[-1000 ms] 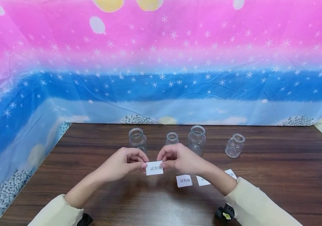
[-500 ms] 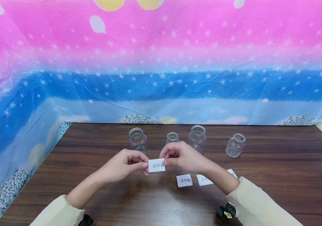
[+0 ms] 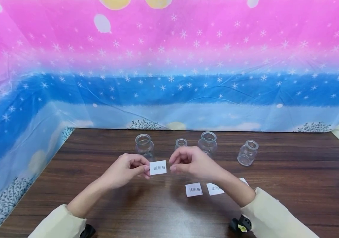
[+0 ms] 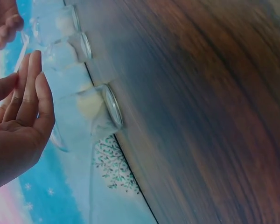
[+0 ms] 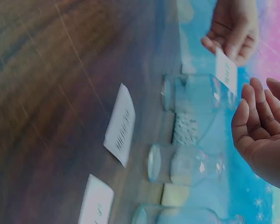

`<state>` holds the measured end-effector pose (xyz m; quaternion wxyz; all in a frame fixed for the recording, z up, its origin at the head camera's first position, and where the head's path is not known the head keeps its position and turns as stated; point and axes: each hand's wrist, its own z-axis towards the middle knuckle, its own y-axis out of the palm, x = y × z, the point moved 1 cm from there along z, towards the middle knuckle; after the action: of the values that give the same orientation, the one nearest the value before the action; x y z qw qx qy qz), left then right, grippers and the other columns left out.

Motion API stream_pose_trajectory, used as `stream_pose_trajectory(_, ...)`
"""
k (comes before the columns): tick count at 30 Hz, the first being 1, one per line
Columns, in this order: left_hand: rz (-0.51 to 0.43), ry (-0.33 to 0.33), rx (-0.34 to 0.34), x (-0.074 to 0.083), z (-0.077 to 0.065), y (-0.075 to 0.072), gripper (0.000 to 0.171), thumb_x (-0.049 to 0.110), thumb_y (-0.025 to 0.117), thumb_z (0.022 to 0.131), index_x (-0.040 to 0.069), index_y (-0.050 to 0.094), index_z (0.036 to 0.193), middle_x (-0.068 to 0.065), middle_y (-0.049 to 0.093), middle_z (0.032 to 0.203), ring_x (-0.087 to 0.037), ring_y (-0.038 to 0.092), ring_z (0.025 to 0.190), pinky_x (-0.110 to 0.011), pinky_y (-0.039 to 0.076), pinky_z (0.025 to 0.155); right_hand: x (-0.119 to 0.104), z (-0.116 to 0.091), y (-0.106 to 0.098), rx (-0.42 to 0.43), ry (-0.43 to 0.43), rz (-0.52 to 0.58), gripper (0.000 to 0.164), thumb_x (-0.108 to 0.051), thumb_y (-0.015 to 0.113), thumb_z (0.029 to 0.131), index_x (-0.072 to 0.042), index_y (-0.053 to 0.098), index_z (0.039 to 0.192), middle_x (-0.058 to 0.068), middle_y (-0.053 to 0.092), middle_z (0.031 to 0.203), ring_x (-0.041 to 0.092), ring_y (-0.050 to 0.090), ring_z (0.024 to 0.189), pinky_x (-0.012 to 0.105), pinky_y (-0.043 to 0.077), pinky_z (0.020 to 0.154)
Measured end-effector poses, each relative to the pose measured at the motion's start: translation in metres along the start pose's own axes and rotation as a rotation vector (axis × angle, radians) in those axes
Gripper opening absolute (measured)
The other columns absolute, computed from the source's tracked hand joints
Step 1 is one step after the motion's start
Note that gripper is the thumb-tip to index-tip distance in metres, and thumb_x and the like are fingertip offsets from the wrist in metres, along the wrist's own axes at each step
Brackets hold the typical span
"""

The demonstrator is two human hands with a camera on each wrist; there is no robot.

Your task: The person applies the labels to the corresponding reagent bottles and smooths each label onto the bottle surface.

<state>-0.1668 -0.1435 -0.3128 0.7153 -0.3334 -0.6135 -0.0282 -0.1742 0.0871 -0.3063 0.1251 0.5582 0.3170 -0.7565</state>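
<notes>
Pinching: left hand (image 3: 124,170) on left edge of paper label (image 3: 158,167), above the table (image 3: 291,185).
Right hand (image 3: 191,162): empty, fingers loosely curled, just right of label, apart.
Long axis: left-right, printed face toward camera.
Nearest bottle: leftmost glass bottle (image 3: 144,146), behind label.

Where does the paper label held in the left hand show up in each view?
Head: the paper label sits centre frame, pinched by the left hand.
Left wrist: only a thin pale edge at upper left; not certain.
Right wrist: upper right, beyond the right hand.
Shared landmark: the glass jars.
</notes>
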Motion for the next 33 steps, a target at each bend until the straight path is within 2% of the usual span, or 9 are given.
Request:
stream_pose_trajectory(3, 0.001, 0.007, -0.005, 0.001, 0.000, 0.004, 0.010, 0.002, 0.055, 0.089, -0.006, 0.061, 0.091, -0.011, 0.066, 0.078, -0.030, 0.064, 0.075, -0.038, 0.051, 0.070, 0.001, 0.003, 0.009, -0.023, 0.010, -0.005, 0.009, 0.003, 0.064, 0.081, 0.005, 0.061, 0.090, 0.018, 0.063, 0.077, 0.029, 0.060, 0.068, 0.038, 0.051, 0.062)
stream_pose_trajectory(7, 0.006, 0.020, -0.015, 0.004, 0.000, 0.009, 0.009, 0.002, 0.055, 0.089, -0.005, 0.061, 0.090, -0.010, 0.066, 0.078, -0.029, 0.065, 0.075, -0.039, 0.051, 0.070, 0.003, 0.004, 0.017, -0.033, 0.037, -0.006, 0.007, 0.001, 0.063, 0.083, 0.002, 0.062, 0.090, 0.019, 0.062, 0.078, 0.034, 0.059, 0.071, 0.036, 0.050, 0.062)
stream_pose_trajectory(15, 0.068, 0.045, -0.021, 0.011, -0.001, 0.013, 0.009, 0.007, 0.057, 0.090, 0.001, 0.063, 0.089, -0.005, 0.064, 0.081, -0.027, 0.062, 0.079, -0.036, 0.050, 0.069, 0.009, 0.003, 0.019, -0.034, 0.042, 0.026, 0.007, -0.002, 0.062, 0.085, 0.001, 0.063, 0.091, 0.019, 0.063, 0.081, 0.037, 0.061, 0.076, 0.047, 0.049, 0.069)
stream_pose_trajectory(22, 0.103, 0.056, -0.016, 0.013, -0.001, 0.015, 0.008, 0.006, 0.057, 0.089, 0.003, 0.064, 0.087, -0.003, 0.064, 0.079, -0.023, 0.060, 0.076, -0.029, 0.048, 0.065, 0.013, 0.005, 0.020, -0.055, 0.034, 0.079, 0.008, -0.002, 0.061, 0.085, 0.003, 0.062, 0.092, 0.022, 0.063, 0.084, 0.039, 0.061, 0.080, 0.048, 0.048, 0.073)
stream_pose_trajectory(25, 0.106, 0.058, -0.011, 0.013, 0.000, 0.016, 0.008, 0.005, 0.058, 0.088, 0.002, 0.065, 0.087, -0.002, 0.064, 0.078, -0.023, 0.061, 0.075, -0.028, 0.048, 0.065, 0.014, 0.005, 0.020, -0.059, 0.034, 0.084, 0.008, -0.001, 0.060, 0.085, 0.003, 0.062, 0.092, 0.022, 0.063, 0.085, 0.039, 0.061, 0.080, 0.048, 0.049, 0.074)
stream_pose_trajectory(33, 0.062, 0.050, -0.019, 0.013, -0.001, 0.017, 0.009, 0.005, 0.058, 0.088, 0.001, 0.066, 0.087, -0.005, 0.065, 0.078, -0.024, 0.062, 0.076, -0.033, 0.050, 0.069, 0.014, 0.005, 0.021, -0.068, 0.029, 0.076, 0.007, 0.001, 0.060, 0.085, 0.004, 0.062, 0.091, 0.024, 0.063, 0.084, 0.037, 0.062, 0.079, 0.044, 0.050, 0.072)
